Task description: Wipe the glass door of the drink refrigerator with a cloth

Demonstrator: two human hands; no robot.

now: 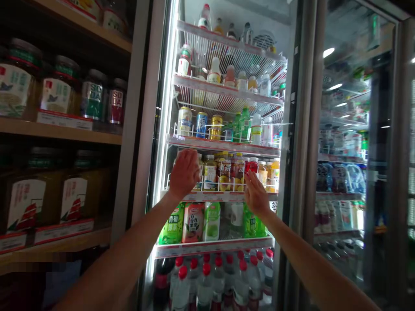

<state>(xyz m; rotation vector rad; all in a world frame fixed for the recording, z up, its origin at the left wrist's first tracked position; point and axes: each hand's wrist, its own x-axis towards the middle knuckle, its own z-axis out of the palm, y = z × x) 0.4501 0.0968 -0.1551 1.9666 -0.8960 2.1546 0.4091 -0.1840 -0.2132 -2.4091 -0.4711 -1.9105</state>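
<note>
My left hand (pixel 184 172) is raised in front of the middle shelf of a lit drinks cooler. Its fingers look bent and slightly blurred; their inner side is turned away, so I cannot tell whether they are closed. My right hand (pixel 256 194) is open, fingers stretched toward the same shelf, holding nothing. Between the hands stand a bottle with a pale label (pixel 210 173) and dark drink bottles with yellow lemon prints (pixel 224 172). Red-topped drinks (pixel 251 165) show just behind my right fingertips. Whether either hand touches a bottle is not visible.
Green tea cartons (pixel 212 221) and a red carton (pixel 193 222) stand below, over red-capped bottles (pixel 206 287). Cans (pixel 201 124) line the shelf above. A wooden shelf (pixel 61 129) with jars is at left; a glass door (pixel 343 142) is at right.
</note>
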